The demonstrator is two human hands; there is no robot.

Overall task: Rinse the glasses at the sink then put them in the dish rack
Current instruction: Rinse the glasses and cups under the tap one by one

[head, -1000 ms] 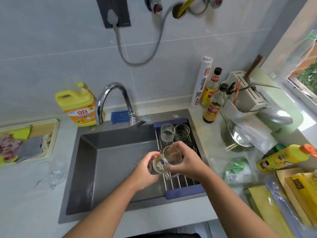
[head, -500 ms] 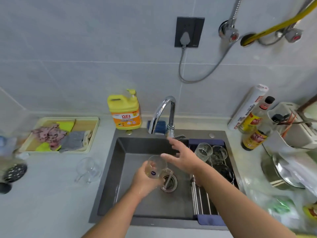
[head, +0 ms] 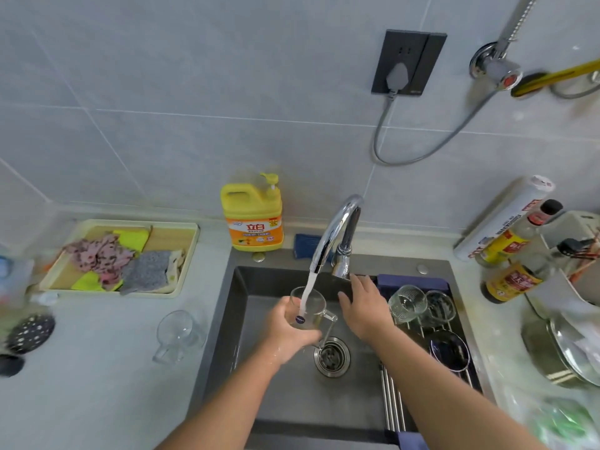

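Observation:
My left hand grips a clear glass mug with a small blue sticker, held upright under the chrome faucet. Water streams from the spout into the mug, over the dark grey sink. My right hand reaches to the faucet base with straight fingers and covers the lever there. Two clear glasses stand at the far end of the roll-up dish rack across the sink's right side, with a dark bowl nearer. Another clear glass mug lies on the counter left of the sink.
A yellow detergent jug stands behind the sink. A tray of cloths and sponges sits on the left counter. Sauce bottles, a foil roll, a utensil holder and pot lids crowd the right counter. The sink drain lies below the mug.
My left hand carried the mug from over the rack to under the spout. My right hand let go of it, reached to the faucet base, and water now runs.

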